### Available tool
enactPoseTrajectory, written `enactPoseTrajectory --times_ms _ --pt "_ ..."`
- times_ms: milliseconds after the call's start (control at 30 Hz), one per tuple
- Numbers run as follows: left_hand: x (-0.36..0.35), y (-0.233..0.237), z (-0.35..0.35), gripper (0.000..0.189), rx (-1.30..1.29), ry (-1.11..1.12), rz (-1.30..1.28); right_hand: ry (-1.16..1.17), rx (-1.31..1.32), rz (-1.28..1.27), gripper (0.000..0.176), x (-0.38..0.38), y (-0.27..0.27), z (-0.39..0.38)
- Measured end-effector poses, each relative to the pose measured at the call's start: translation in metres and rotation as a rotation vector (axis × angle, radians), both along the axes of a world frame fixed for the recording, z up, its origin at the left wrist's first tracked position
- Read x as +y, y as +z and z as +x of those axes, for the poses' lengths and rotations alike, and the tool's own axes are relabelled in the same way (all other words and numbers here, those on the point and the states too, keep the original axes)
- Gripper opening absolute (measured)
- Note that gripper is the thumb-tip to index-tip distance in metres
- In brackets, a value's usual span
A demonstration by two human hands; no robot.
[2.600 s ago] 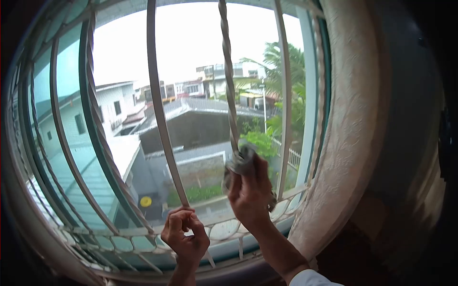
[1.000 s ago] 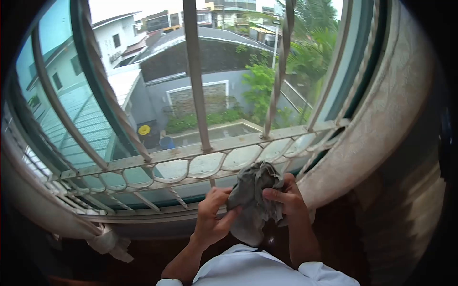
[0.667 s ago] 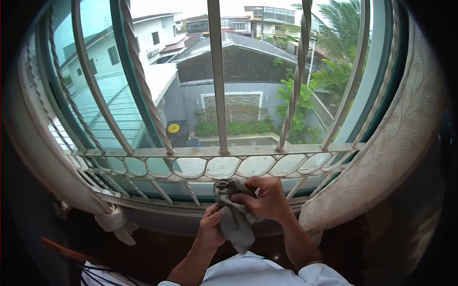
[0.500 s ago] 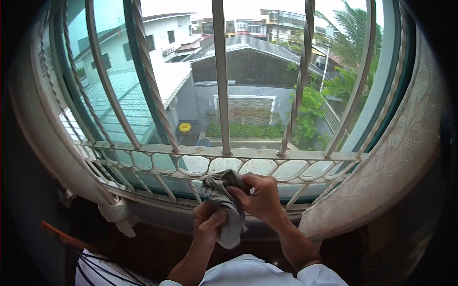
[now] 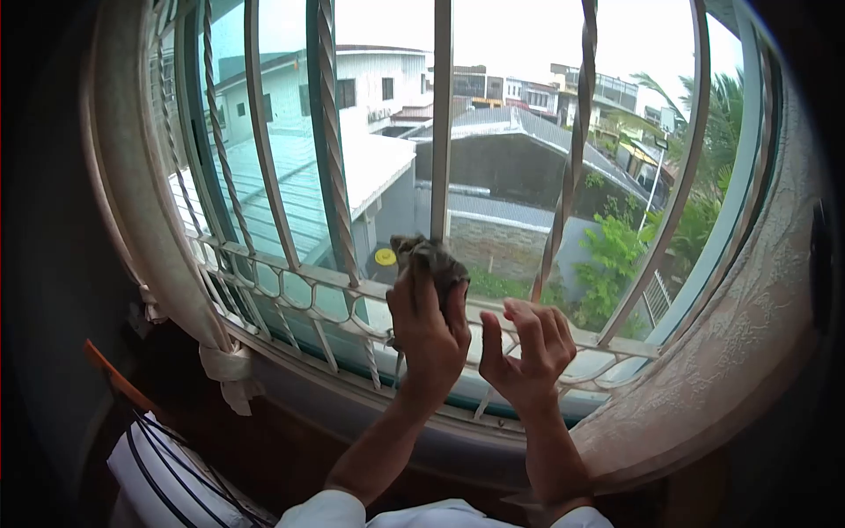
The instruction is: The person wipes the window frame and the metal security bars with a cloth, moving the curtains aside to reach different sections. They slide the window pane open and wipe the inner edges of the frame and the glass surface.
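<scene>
A bunched grey cloth is gripped in my left hand, up against the lower part of a vertical bar of the window grille. Whether the cloth wraps around that bar is hard to see behind my fingers. My right hand holds nothing. Its fingers are apart and bent, with the thumb raised, in front of the grille's lower rail to the right of the cloth.
Twisted and flat bars cross the window above a lower band of looped metalwork. A tied curtain hangs at left, a lace curtain at right. An orange-edged chair with a white cloth stands lower left.
My right hand has let go of the cloth and moved right. My left hand has raised the cloth from below the rail up to the bar. The view has turned.
</scene>
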State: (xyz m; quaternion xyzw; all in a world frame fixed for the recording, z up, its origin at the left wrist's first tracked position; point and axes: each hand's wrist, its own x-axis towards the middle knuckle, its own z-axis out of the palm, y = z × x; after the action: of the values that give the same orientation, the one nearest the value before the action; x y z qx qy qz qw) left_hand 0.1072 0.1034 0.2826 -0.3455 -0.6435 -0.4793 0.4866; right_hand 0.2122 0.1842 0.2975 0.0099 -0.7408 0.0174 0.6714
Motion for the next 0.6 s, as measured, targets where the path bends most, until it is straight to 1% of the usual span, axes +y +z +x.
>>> enactPoseTrajectory --times_ms 33,67,100,133,167,200,233,300,333,400,433,500,533,567,600 --pt "0.002 -0.004 0.000 0.044 0.021 0.006 0.014 -0.059 0.038 -0.025 0.022 0.003 -0.002 0.003" --pt "0.004 -0.008 0.000 0.041 -0.022 -0.034 0.066 -0.118 0.086 -0.049 0.023 0.007 -0.003 0.005" --pt "0.007 -0.007 -0.003 0.038 -0.054 -0.075 0.125 -0.124 0.078 -0.086 0.024 0.012 -0.006 0.004" --pt "0.009 0.002 -0.005 0.033 -0.052 -0.125 0.182 -0.083 0.071 -0.110 0.024 0.016 -0.010 0.003" --pt "0.010 0.012 -0.007 0.032 -0.046 -0.136 0.186 -0.061 0.043 -0.135 0.026 0.016 -0.014 0.003" --pt "0.010 0.022 -0.010 0.032 -0.046 -0.148 0.185 -0.040 0.010 -0.164 0.029 0.017 -0.019 0.003" --pt "0.010 0.041 -0.012 0.032 -0.010 -0.139 0.204 0.014 0.042 -0.189 0.029 0.020 -0.021 -0.001" --pt "0.011 0.084 -0.016 0.033 0.118 -0.140 0.214 0.106 0.089 -0.226 0.030 0.028 -0.028 -0.008" --pt "0.012 0.115 -0.022 0.033 0.181 -0.093 0.228 0.110 0.101 -0.215 0.030 0.029 -0.029 -0.008" --pt "0.019 0.190 -0.037 0.022 0.295 -0.060 0.249 0.038 0.032 -0.200 0.030 0.028 -0.030 -0.006" --pt "0.025 0.234 -0.048 0.017 0.446 0.007 0.295 0.051 0.046 -0.191 0.029 0.028 -0.031 -0.006" --pt "0.026 0.319 -0.057 0.019 0.469 0.147 0.272 0.053 0.052 -0.180 0.029 0.030 -0.030 -0.006" --pt "0.030 0.358 -0.062 0.022 0.598 0.160 0.332 0.057 0.048 -0.176 0.029 0.030 -0.033 -0.005" --pt "0.038 0.396 -0.077 0.025 0.936 0.344 0.538 0.055 0.049 -0.169 0.030 0.029 -0.032 -0.005" --pt "0.030 0.432 -0.102 0.035 0.641 0.445 0.227 0.058 0.040 -0.182 0.030 0.029 -0.032 -0.003"
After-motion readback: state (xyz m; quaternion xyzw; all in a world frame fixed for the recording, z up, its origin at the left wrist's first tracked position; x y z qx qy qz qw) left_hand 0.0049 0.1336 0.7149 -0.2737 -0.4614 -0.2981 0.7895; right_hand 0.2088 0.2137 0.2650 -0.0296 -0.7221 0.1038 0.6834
